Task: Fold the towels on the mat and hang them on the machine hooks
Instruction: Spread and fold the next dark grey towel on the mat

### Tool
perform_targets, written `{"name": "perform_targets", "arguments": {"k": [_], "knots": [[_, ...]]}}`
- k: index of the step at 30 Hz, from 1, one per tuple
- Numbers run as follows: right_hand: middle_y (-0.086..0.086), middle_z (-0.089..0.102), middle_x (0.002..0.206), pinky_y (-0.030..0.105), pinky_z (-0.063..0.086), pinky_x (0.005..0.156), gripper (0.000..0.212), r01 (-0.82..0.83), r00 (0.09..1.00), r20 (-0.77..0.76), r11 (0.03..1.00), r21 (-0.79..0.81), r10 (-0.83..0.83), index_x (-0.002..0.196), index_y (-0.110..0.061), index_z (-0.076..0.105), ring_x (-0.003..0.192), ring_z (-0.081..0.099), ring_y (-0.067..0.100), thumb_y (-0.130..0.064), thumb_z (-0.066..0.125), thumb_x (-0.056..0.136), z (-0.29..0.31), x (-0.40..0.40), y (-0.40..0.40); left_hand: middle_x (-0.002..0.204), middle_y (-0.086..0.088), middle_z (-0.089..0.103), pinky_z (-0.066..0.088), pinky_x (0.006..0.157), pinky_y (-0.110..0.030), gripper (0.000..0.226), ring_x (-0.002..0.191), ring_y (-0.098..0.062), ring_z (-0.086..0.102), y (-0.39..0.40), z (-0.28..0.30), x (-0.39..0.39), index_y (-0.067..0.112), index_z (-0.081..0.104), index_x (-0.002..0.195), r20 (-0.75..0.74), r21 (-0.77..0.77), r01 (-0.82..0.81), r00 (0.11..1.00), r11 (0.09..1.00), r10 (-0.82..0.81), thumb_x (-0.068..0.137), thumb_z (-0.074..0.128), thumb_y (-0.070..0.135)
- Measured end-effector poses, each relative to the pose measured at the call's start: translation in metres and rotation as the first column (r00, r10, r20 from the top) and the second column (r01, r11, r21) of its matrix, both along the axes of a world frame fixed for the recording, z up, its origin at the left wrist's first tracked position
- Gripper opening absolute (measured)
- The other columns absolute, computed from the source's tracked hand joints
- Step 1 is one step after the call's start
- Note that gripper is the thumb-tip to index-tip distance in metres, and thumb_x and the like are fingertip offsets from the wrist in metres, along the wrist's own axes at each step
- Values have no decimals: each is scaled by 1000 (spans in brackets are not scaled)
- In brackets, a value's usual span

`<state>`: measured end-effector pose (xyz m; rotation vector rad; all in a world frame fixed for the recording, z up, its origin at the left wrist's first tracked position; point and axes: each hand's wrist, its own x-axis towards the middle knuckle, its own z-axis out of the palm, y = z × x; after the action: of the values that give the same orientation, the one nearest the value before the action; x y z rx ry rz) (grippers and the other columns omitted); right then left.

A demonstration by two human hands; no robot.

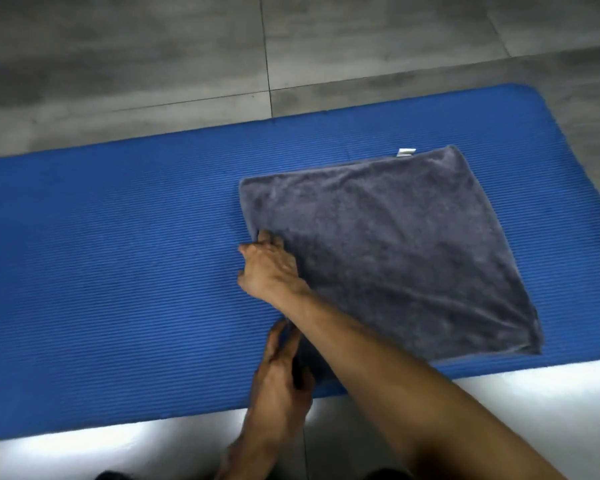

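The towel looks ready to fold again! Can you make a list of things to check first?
1. The grey towel lies flat on the blue mat: ok, only slight wrinkles.
2. Right hand grips the towel's left edge: ok, fingers curl over it.
3. Left hand pinches the near left corner: ok, though the right forearm hides part of it.
4. The white tag at the far edge is tucked in: not ok, it sticks out.
5. Room on the mat to fold leftwards: ok, bare mat lies there.
6. Machine hooks nearby: cannot tell, none in view.
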<state>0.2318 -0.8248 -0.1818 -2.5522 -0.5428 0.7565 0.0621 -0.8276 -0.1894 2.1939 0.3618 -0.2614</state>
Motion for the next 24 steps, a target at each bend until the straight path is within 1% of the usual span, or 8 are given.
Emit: {"name": "perform_targets", "arguments": {"k": [3,6,10,13,16,19,22,24], "knots": [[6,39,140,40,45,99,46,43,996,73,999,19,-44,133,-10,49,131,39,29,-17,62,89,-4,9,-6,155,13,21,48,95,-25,69,124,-7,49,-8,2,4,30,39,145,6,21,-7,1000,1000,7,80,56,11],[3,38,148,37,41,106,55,187,982,-64,956,226,-177,143,-11,42,134,40,25,-10,59,90,2,22,-41,157,11,19,38,107,-24,69,137,-7,35,-21,1,6,25,38,146,42,32,47,998,998,-49,79,52,19],[8,53,138,23,36,106,43,408,909,-99,819,403,-405,132,-7,57,128,49,21,0,50,90,9,44,-116,151,15,18,19,107,-6,64,137,-2,23,-68,6,21,20,42,144,118,7,123,985,992,-123,81,55,19],[6,60,128,28,42,107,53,587,802,-193,683,436,-566,125,-15,62,120,56,19,11,46,81,8,68,-188,156,14,16,24,113,-18,64,137,-6,31,-125,17,48,20,38,146,147,-97,222,967,970,-207,84,56,16],[9,66,115,22,55,82,56,681,714,-208,595,426,-668,120,-20,62,98,65,14,16,44,81,20,89,-260,155,20,13,38,108,-32,67,129,-16,45,-185,36,81,27,31,148,159,-251,374,926,893,-344,88,59,21],[1,63,104,9,48,59,50,751,643,-201,559,351,-739,124,-16,60,84,60,9,15,51,85,26,97,-324,152,7,28,35,110,-33,65,132,-17,40,-214,44,103,28,32,147,199,-272,448,892,852,-405,88,61,29],[1,53,114,14,45,64,48,832,549,-193,511,215,-813,128,-12,53,99,53,16,3,67,85,11,88,-362,138,-1,46,39,104,-38,60,124,-23,45,-195,21,111,24,39,139,161,40,183,969,982,-187,83,58,29],[3,57,109,19,47,68,43,822,569,-208,550,144,-796,116,-18,52,95,55,18,-2,72,82,-4,77,-368,137,-2,44,39,100,-37,64,120,-26,44,-174,4,109,23,37,139,30,88,-53,998,995,50,80,61,25]]}}
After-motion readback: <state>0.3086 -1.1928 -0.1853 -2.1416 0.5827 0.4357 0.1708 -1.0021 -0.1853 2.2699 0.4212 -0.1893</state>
